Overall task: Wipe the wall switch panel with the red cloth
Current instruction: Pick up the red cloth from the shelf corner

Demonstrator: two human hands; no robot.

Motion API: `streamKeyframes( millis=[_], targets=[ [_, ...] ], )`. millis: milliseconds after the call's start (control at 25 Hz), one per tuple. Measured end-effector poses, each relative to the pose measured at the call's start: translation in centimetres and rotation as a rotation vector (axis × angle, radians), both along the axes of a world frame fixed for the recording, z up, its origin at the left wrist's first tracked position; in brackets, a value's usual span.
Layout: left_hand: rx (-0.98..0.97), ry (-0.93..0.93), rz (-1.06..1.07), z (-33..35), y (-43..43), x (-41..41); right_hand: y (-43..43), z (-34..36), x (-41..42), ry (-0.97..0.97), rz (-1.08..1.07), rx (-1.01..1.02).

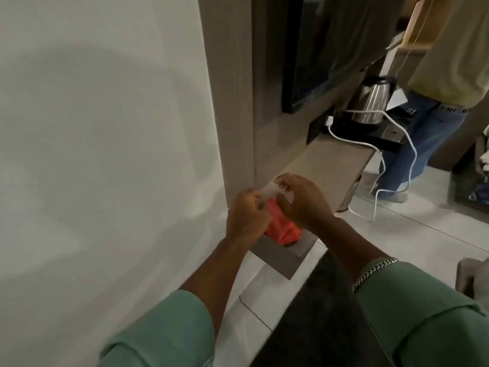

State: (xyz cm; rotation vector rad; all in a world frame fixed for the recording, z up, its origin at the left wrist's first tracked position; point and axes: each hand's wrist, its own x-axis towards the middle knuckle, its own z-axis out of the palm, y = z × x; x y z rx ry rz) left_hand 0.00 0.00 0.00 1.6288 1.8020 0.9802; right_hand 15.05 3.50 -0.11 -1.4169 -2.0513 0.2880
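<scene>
The red cloth (283, 230) lies bunched on the near end of a grey-brown wooden ledge (330, 165), right under my hands. My left hand (246, 218) and my right hand (304, 202) meet just above it, fingers pinched on a small white object (271, 193) that is too blurred to identify. Whether either hand also touches the cloth is hidden. No wall switch panel is clearly visible; a black socket plate (316, 129) with a white charger (329, 121) plugged in sits on the wood panelling above the ledge.
A white wall (105, 154) fills the left. On the ledge's far end stands a steel kettle (373, 102) on a black tray, with a white cable (397, 160) trailing to the tiled floor. Another person in jeans (428, 133) stands at the far right. A dark mat (317, 313) lies below.
</scene>
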Motion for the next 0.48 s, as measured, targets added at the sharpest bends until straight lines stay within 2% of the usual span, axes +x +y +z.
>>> streamKeyframes(
  millis=[120,200,320,400,480],
  targets=[
    [-0.295,-0.091,0.042,-4.7,1.2,1.3,2.0,-4.7,0.6,-0.07,-0.033,-0.154],
    [-0.367,-0.208,0.167,-7.1,2.0,1.9,2.9,-7.2,0.7,-0.079,-0.048,-0.217],
    [-0.41,-0.512,0.374,-7.9,2.7,3.2,3.7,-9.2,1.0,-0.004,-0.043,-0.288],
    [-0.478,-0.753,0.384,-7.7,3.0,3.5,3.9,-9.4,1.5,0.048,-0.047,-0.305],
    [-0.526,-0.911,0.345,-7.4,2.5,3.3,3.3,-9.2,1.9,0.05,-0.022,-0.295]
  ],
)
